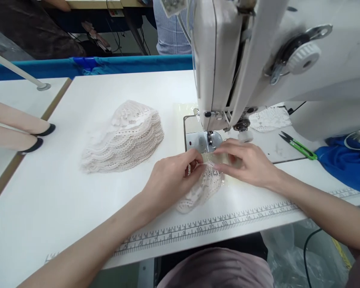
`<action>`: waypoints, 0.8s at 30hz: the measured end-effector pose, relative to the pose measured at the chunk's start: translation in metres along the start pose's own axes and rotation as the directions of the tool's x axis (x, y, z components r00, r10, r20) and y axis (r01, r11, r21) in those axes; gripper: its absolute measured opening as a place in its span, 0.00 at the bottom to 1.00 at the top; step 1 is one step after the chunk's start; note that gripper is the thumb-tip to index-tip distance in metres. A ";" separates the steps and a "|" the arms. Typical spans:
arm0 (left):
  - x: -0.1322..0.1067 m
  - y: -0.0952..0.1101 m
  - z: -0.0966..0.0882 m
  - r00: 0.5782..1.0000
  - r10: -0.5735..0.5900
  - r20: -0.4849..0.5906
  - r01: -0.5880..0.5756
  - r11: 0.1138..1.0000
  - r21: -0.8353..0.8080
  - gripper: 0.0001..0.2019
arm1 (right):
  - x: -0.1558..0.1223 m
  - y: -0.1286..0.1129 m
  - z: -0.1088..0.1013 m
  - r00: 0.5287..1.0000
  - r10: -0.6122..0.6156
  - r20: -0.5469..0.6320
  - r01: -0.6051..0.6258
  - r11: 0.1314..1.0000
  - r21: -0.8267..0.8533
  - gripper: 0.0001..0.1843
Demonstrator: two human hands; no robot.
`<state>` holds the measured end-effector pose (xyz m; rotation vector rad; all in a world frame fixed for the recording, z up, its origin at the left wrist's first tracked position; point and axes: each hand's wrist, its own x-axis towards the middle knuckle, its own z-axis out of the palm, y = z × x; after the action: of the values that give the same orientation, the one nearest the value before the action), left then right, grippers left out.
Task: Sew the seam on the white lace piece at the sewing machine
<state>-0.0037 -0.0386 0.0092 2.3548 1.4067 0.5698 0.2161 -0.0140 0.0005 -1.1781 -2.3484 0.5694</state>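
My left hand [172,176] pinches the top edge of a small white lace piece [201,191] lying on the table just in front of the needle plate [202,141]. My right hand [247,162] rests on the lace's right side, fingers together and pressed down on it, pointing left toward the needle. The white sewing machine [258,60] rises directly behind both hands. A stack of several similar lace pieces [124,138] sits to the left of my left hand, untouched.
Green-handled thread snips [298,146] lie right of the machine bed, with blue fabric [345,164] beyond them. A printed ruler [216,226] runs along the table's front edge. Another person in a striped shirt [171,28] stands behind the table.
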 end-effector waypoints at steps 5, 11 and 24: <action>0.005 0.005 -0.005 0.999 -0.033 -0.016 0.024 0.928 -0.372 0.04 | 0.000 -0.010 -0.004 0.973 0.087 0.214 -0.152 0.937 0.314 0.10; 0.008 0.002 -0.001 0.982 -0.147 0.115 0.186 0.832 -0.522 0.07 | -0.001 -0.010 -0.001 0.932 0.040 0.360 -0.309 0.606 0.733 0.02; 0.004 0.009 0.010 0.981 -0.195 -0.014 0.170 0.886 -0.431 0.15 | 0.002 -0.015 0.008 0.988 0.152 0.024 -0.140 0.825 0.548 0.08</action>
<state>0.0095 -0.0392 0.0056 1.8509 1.3442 0.8047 0.2010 -0.0223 0.0021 -1.0745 -1.8816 1.1858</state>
